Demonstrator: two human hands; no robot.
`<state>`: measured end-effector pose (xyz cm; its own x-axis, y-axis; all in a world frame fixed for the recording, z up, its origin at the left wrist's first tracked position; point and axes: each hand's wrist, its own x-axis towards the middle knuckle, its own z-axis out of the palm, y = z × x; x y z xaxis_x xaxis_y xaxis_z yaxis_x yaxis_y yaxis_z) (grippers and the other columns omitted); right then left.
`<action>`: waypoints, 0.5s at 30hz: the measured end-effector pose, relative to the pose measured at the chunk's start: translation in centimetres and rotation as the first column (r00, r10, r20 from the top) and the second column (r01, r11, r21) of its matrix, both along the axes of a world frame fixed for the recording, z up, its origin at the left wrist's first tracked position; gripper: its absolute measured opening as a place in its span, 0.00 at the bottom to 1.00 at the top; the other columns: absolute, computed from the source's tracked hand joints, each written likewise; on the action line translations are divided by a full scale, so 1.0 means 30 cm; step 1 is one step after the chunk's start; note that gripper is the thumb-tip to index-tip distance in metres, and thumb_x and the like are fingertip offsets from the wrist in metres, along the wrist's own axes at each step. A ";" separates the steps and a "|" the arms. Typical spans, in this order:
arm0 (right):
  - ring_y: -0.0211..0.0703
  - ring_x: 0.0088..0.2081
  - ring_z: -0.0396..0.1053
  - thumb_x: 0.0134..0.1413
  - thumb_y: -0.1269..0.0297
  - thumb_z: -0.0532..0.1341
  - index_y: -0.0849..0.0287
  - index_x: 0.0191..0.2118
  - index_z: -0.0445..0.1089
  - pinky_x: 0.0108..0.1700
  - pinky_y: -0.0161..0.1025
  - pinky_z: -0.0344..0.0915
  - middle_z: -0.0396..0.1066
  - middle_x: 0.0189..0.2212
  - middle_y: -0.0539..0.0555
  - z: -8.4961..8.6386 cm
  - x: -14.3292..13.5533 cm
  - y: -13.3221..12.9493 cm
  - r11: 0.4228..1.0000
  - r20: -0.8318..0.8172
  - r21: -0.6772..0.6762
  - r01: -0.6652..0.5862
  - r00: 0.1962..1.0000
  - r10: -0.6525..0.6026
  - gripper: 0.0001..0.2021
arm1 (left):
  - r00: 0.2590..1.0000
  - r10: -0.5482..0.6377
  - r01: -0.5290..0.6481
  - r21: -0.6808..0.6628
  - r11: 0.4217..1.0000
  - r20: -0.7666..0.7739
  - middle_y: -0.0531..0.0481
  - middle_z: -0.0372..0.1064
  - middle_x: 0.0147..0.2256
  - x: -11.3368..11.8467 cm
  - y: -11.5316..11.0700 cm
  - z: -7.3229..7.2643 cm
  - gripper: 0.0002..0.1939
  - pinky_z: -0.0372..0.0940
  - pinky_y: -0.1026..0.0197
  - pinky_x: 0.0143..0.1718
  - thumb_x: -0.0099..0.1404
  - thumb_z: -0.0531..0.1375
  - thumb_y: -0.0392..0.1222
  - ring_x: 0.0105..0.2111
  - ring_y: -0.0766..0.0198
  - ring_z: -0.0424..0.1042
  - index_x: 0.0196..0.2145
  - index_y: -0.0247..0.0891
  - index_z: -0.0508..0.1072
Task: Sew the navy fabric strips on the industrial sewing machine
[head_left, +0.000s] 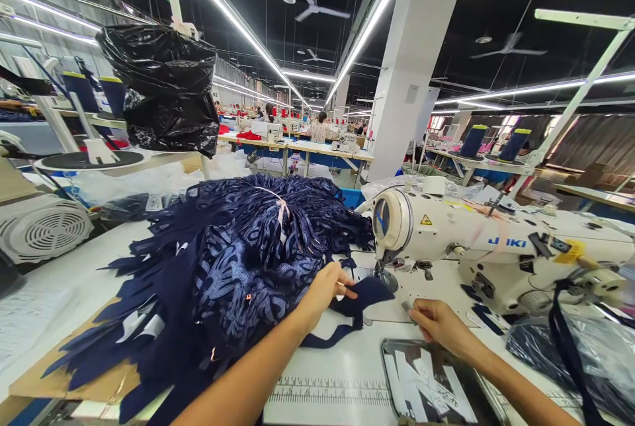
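Observation:
My left hand [327, 288] is closed on a dark navy fabric piece [374, 294], which lies on the machine bed just in front of the presser foot. A narrow strip of the same navy cloth trails from it toward me. To the right, my right hand [439, 325] pinches a small grey piece [407, 307], too small to make out fully; it is apart from the fabric. The white sewing machine [446, 227] stands behind both hands. Left of my left hand rises a big tied bundle of navy lace-patterned garment pieces [238, 274].
Below my right hand sits a dark tray [387, 353] with several white labels [426, 380]. A printed ruler [332, 391] runs along the front table edge. Clear plastic with dark cloth [570, 346] lies at right. A black plastic bag [163, 88] covers something upper left.

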<state>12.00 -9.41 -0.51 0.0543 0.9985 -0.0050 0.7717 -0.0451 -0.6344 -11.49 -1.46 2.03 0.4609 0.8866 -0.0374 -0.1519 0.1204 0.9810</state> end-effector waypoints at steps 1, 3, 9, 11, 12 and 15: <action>0.40 0.19 0.61 0.51 0.51 0.48 0.56 0.19 0.58 0.25 0.36 0.54 0.63 0.14 0.50 -0.004 0.027 -0.002 0.997 0.131 0.069 0.032 0.991 -0.041 0.17 | 0.999 0.016 -0.016 -0.004 1.000 0.041 0.50 0.68 0.26 0.002 0.003 -0.001 0.23 0.56 0.62 0.32 0.57 0.50 0.62 0.24 0.64 0.69 0.23 0.37 0.58; 0.48 0.28 0.66 0.51 0.52 0.48 0.57 0.25 0.65 0.31 0.41 0.56 0.70 0.25 0.56 -0.009 0.055 -0.009 0.966 0.329 0.254 0.048 0.935 -0.133 0.16 | 0.989 0.027 -0.024 -0.017 1.000 0.147 0.50 0.68 0.22 0.004 0.006 0.002 0.26 0.56 0.63 0.27 0.54 0.49 0.66 0.21 0.65 0.66 0.23 0.38 0.57; 0.46 0.32 0.65 0.54 0.50 0.47 0.57 0.29 0.68 0.35 0.41 0.57 0.69 0.30 0.55 0.026 -0.066 -0.032 0.975 0.058 0.213 -0.066 0.997 0.055 0.19 | 0.896 -0.068 0.070 0.011 0.997 0.438 0.51 0.67 0.20 0.000 -0.016 0.028 0.25 0.57 0.64 0.24 0.54 0.52 0.65 0.18 0.66 0.63 0.23 0.38 0.57; 0.43 0.29 0.64 0.51 0.46 0.49 0.58 0.26 0.67 0.31 0.38 0.57 0.67 0.25 0.53 0.049 -0.140 -0.030 0.990 -0.169 0.094 -0.108 0.978 0.123 0.21 | 0.880 -0.086 0.070 0.051 0.996 0.468 0.51 0.67 0.20 0.000 -0.027 0.033 0.24 0.57 0.64 0.24 0.55 0.53 0.64 0.19 0.66 0.63 0.23 0.38 0.58; 0.42 0.28 0.63 0.49 0.44 0.50 0.59 0.25 0.67 0.30 0.38 0.56 0.66 0.23 0.52 0.060 -0.176 -0.028 0.991 -0.273 0.048 -0.123 0.953 0.132 0.22 | 0.878 -0.092 0.064 0.076 0.995 0.470 0.51 0.68 0.21 0.000 -0.033 0.035 0.24 0.58 0.64 0.25 0.55 0.53 0.64 0.19 0.66 0.63 0.23 0.38 0.58; 0.38 0.23 0.59 0.44 0.41 0.53 0.61 0.23 0.68 0.29 0.37 0.54 0.64 0.19 0.50 0.082 -0.272 -0.021 0.988 -0.539 -0.040 -0.148 0.836 0.103 0.24 | 0.892 -0.090 0.008 0.184 0.983 0.442 0.50 0.68 0.22 0.000 -0.049 0.040 0.22 0.59 0.62 0.30 0.57 0.52 0.62 0.23 0.65 0.64 0.24 0.38 0.60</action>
